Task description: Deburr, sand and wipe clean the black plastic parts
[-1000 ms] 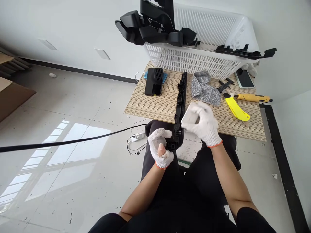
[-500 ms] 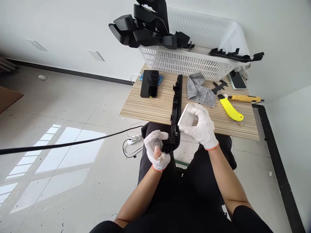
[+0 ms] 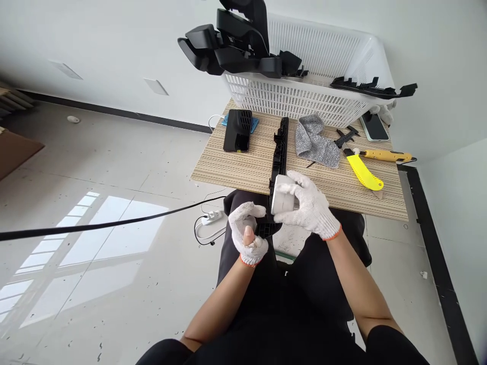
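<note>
My right hand (image 3: 306,205), in a white knitted glove with an orange cuff, is closed on a white rounded block-like piece (image 3: 282,195); its exact kind is unclear. This piece is over the lower part of a long black plastic trim strip (image 3: 280,147), covering part of it. The strip runs from the table down past its front edge to above my lap. At its lower left edge my gloved left hand (image 3: 248,230) is curled, fingers bent around that end and the bare thumb tip poking out of the glove. Where the fingers grip is partly hidden.
A white basket (image 3: 297,96) with black plastic parts (image 3: 239,50) stands at the table's back. On the table (image 3: 213,165) lie a black box-like device (image 3: 238,131), grey cloth (image 3: 315,142), calipers (image 3: 346,136), yellow knife (image 3: 363,171), yellow-handled tool (image 3: 388,155) and phone (image 3: 374,126).
My right hand has moved slightly down and left with the white piece, which has turned and now overlaps the strip. The left hand stays curled at the strip's lower end.
</note>
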`<state>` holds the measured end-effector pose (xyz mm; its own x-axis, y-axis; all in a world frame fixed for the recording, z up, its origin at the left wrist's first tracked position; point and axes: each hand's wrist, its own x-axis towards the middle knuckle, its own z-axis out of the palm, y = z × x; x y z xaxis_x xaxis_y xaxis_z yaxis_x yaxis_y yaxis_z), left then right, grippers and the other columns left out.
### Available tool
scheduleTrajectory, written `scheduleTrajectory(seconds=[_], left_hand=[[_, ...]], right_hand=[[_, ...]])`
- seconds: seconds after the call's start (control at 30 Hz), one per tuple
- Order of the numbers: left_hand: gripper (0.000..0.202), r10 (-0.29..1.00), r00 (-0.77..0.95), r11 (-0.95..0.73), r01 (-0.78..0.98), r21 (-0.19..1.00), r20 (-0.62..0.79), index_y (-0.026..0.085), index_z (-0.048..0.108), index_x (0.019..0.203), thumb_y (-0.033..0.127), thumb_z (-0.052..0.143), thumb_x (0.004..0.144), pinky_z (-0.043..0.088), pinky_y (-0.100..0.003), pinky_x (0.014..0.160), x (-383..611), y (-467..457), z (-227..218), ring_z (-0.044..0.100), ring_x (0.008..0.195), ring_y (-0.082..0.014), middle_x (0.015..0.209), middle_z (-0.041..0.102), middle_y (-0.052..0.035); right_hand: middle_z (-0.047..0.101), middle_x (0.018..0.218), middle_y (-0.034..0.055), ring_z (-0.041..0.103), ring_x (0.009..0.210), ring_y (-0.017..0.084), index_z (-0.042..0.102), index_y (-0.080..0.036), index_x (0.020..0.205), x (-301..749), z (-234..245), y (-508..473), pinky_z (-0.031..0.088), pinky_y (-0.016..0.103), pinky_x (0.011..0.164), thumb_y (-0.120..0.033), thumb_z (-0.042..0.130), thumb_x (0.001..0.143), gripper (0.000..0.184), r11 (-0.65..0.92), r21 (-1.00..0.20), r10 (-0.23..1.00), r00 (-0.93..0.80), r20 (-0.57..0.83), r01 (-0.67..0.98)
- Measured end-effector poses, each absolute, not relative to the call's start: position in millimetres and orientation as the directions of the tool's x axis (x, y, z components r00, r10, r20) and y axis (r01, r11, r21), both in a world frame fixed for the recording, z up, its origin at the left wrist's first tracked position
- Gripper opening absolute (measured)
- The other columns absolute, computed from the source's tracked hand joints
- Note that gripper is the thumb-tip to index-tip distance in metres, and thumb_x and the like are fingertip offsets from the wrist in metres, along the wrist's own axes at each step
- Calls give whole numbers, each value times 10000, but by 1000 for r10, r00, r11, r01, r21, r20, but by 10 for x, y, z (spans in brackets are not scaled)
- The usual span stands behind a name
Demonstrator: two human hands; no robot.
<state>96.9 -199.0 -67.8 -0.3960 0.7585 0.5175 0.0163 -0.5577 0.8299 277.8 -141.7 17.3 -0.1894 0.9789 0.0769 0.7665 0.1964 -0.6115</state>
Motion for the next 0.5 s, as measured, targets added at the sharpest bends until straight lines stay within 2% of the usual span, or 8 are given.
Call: scheduleTrajectory(seconds=[0.03,0.13,0.27,0.33,0.4,0.47,0.5], left_hand=[[370,758,-394,-559,16,829,519,199,582,1281,383,467,981,576,-406,769,969,-1989,-669,693,815,-231,971,668,-74],[364,759,-388,-560,20,829,522,187,577,1270,389,470,987,578,-419,763,972,-1987,-649,688,797,-236,956,662,-81],[357,763,-393,-558,3,830,514,188,581,1263,387,471,989,576,-436,781,977,-1986,-648,687,804,-243,959,655,-85],[359,767,-390,-562,-22,827,510,194,585,1279,372,477,987,579,-434,783,979,-1986,-653,688,817,-241,965,658,-82],[367,766,-386,-571,-41,820,514,192,586,1296,358,476,989,583,-422,775,984,-1984,-652,689,823,-235,967,662,-79],[363,752,-388,-586,-23,810,533,182,588,1291,352,475,991,586,-404,760,990,-1980,-642,690,812,-226,956,664,-76],[357,745,-390,-591,-7,807,541,175,591,1280,351,478,990,587,-397,757,994,-1978,-635,690,804,-221,948,665,-74]], right_hand=[[439,1600,57,473,1424,396,669,-362,1313,2793,169,-1409,453,627,1104,-602,892,620,766,204,-601,977,-203,70,772],[372,1644,66,426,1450,420,629,-372,1386,2872,174,-1381,474,649,1068,-603,871,665,794,129,-537,992,-100,82,834],[279,1700,12,417,1430,453,597,-433,1429,2978,157,-1390,524,642,1007,-495,917,627,866,280,-421,952,-307,4,863],[349,1669,11,463,1381,440,629,-421,1399,3004,110,-1406,537,630,997,-440,912,651,800,301,-389,951,-305,53,871],[483,1580,35,512,1336,404,680,-377,1336,3011,52,-1413,535,611,1022,-444,868,726,641,299,-455,954,-250,165,839],[597,1453,62,589,1265,339,696,-327,1286,3000,13,-1410,572,540,1005,-498,778,827,497,282,-665,953,-121,278,691],[634,1385,72,641,1195,298,681,-308,1287,2986,8,-1409,609,484,951,-534,717,876,471,251,-789,956,-16,293,561]])
